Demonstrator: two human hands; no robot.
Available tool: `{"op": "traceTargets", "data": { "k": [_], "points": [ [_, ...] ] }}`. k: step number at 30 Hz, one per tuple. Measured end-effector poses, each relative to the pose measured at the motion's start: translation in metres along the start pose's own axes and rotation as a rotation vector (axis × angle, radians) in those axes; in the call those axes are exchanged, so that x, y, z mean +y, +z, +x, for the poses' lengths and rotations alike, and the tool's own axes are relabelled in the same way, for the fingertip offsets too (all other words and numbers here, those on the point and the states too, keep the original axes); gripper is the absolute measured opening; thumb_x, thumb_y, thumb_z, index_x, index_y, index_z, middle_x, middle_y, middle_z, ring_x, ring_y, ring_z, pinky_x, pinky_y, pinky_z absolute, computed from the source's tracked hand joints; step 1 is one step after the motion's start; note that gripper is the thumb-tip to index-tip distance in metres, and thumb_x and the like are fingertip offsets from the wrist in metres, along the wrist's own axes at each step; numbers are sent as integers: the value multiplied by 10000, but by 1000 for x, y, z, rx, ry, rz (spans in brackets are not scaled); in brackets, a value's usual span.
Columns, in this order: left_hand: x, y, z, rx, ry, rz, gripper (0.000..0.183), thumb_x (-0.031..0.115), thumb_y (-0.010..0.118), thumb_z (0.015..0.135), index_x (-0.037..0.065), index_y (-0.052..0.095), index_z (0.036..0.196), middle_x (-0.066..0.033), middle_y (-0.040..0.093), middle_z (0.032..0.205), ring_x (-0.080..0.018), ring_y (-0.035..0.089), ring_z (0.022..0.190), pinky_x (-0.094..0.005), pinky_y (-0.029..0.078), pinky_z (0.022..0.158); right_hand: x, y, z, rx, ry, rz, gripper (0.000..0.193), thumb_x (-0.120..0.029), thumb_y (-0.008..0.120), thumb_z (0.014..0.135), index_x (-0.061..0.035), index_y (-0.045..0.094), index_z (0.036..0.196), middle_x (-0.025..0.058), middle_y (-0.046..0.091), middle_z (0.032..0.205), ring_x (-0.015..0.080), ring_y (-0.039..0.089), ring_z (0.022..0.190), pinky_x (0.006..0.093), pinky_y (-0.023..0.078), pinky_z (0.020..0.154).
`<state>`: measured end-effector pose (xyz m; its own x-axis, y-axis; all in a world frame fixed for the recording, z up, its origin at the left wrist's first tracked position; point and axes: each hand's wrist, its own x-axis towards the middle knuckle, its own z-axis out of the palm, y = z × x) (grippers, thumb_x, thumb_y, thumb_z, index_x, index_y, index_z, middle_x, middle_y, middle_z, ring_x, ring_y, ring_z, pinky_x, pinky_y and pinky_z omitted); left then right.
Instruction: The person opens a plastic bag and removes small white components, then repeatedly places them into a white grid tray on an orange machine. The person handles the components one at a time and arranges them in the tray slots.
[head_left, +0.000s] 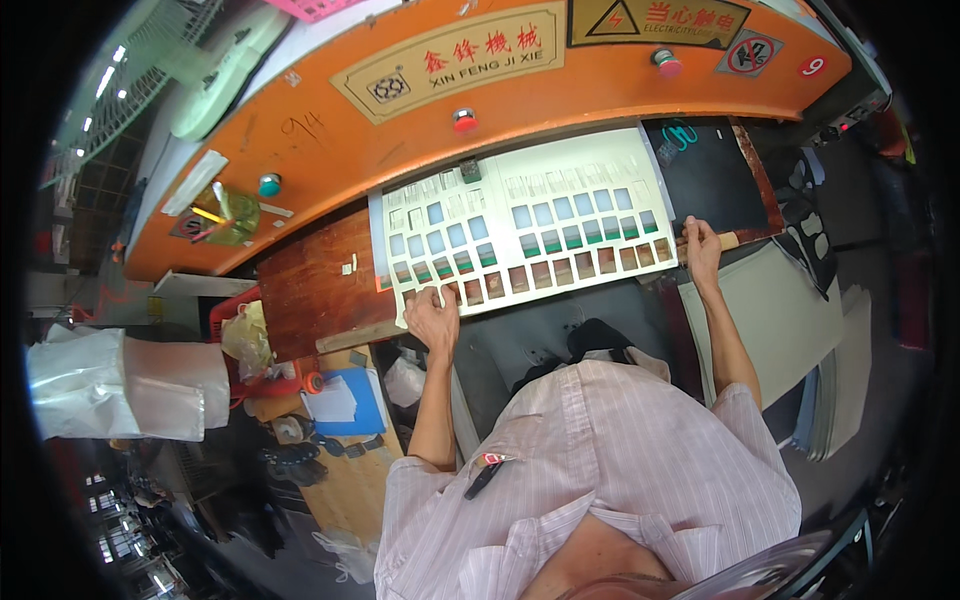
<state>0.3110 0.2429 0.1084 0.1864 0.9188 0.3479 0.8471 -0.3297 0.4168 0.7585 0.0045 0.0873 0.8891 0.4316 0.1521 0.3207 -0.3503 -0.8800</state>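
A large cream sheet (pixel 502 225) lies across the work table, punched with rows of rectangular windows. Blue-white, green and brown patches show through them. My left hand (pixel 432 320) is closed on the sheet's near left edge, fingers bent over it. At the right end, my right hand (pixel 703 250) has its fingers pinched together close to the sheet's right edge; what they hold, if anything, I cannot make out. A small dark block (pixel 470 171) rests at the far edge of the sheet. Beneath the sheet's left end is a reddish-brown wooden board (pixel 310 275).
An orange machine beam (pixel 300 150) spans the far side, with a red button (pixel 465 121) and a green button (pixel 270 184). A black mat (pixel 710 185) lies right of the sheet. Pale sheets (pixel 775 310) are stacked at right. Left are plastic bags (pixel 120 385) and a blue clipboard (pixel 365 412).
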Motion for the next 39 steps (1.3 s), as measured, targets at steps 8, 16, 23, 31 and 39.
{"op": "traceTargets", "data": {
  "k": [8, 16, 23, 31, 39],
  "points": [
    [10, 0, -10, 38, -62, 41, 285, 243, 736, 852, 74, 608, 660, -81, 561, 665, -323, 520, 713, -462, 387, 707, -158, 177, 43, -325, -438, 92, 387, -192, 796, 888, 2, 704, 1210, 195, 699, 1208, 356, 652, 1120, 449, 504, 1004],
    [17, -4, -17, -36, -116, 110, 165, 178, 755, 839, 88, 650, 749, -59, 553, 682, -295, 524, 713, -439, 407, 707, -214, 316, 31, -964, -685, 20, 628, -244, 843, 840, 14, 586, 1351, 192, 612, 1347, 377, 564, 1262, 448, 481, 1079],
    [8, -8, -31, -150, -177, 151, 84, 140, 750, 809, 92, 681, 820, -64, 625, 773, -321, 568, 766, -447, 436, 730, -198, 332, 78, -1104, 188, 420, 570, -304, 797, 941, 61, 647, 1352, 205, 741, 1162, 265, 696, 1012, 380, 579, 896],
    [11, -10, -32, -177, -212, 148, 102, 129, 752, 802, 100, 655, 805, -61, 617, 764, -321, 560, 752, -449, 431, 723, -177, 276, 84, -1038, -549, 73, 595, -161, 849, 847, 47, 610, 1351, 189, 639, 1305, 334, 597, 1205, 409, 543, 1007],
    [8, -3, -27, -75, -108, 110, 127, 127, 765, 831, 83, 648, 812, -65, 587, 731, -305, 527, 723, -439, 408, 705, -171, 279, 70, -968, -681, 20, 552, -195, 831, 862, 54, 623, 1309, 186, 637, 1281, 354, 583, 1166, 425, 530, 1002]
  ]
}}
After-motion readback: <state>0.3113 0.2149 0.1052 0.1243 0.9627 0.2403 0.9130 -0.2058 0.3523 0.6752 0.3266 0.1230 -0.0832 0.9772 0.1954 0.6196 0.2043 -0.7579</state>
